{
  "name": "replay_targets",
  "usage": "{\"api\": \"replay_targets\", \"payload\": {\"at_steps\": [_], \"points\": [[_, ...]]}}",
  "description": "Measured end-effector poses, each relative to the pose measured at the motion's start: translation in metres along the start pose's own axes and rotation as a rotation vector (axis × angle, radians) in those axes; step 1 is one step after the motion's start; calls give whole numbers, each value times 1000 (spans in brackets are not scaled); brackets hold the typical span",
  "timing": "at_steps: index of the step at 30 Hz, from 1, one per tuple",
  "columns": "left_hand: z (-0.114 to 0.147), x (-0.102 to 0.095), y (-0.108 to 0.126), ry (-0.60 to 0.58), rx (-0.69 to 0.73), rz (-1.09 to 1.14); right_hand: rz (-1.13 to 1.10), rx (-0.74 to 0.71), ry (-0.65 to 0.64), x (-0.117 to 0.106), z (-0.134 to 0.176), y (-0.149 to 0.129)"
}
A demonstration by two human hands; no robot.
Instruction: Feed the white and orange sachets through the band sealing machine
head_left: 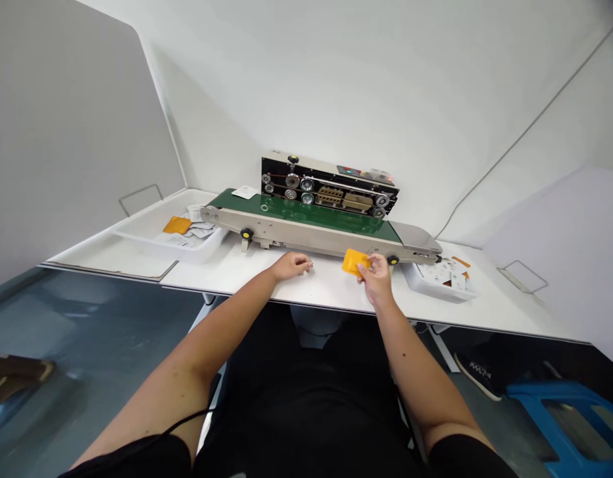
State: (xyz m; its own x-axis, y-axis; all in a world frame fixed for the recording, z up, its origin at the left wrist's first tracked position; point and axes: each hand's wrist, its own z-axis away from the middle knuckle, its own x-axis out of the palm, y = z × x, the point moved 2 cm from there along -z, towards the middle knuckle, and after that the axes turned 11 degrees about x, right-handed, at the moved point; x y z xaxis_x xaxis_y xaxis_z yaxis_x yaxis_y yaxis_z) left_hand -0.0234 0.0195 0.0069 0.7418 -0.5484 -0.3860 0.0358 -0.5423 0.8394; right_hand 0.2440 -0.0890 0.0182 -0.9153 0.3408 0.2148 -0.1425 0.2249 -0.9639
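My right hand [378, 282] pinches a small orange packet [354, 262] by its right edge, holding it up just in front of the conveyor's near side. My left hand [290, 265] is over the white table, its fingers curled in and nothing visible in them. Behind both hands stands a band sealing machine [331, 189] with a green conveyor belt [306, 211]. One white packet [244, 192] lies flat at the belt's left end.
At the left, a white tray [151, 248] holds several white packets and an orange one [177, 225]. Below the conveyor's right end, a smaller white bin [436, 289] contains white and orange packets. A blue stool [555, 392] and a shoe [478, 376] are at lower right.
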Motion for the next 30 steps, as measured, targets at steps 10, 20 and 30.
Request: {"api": "replay_targets", "payload": {"at_steps": [10, 20, 30], "points": [[0, 0, -4, -5, 7, 19, 132, -158, 474, -69, -139, -100], [1, -2, -4, -5, 8, -1, 74, 218, 402, -38, -187, -85], [4, -4, 5, -23, 13, -47, 478, 70, 367, -19, -165, -92]]}}
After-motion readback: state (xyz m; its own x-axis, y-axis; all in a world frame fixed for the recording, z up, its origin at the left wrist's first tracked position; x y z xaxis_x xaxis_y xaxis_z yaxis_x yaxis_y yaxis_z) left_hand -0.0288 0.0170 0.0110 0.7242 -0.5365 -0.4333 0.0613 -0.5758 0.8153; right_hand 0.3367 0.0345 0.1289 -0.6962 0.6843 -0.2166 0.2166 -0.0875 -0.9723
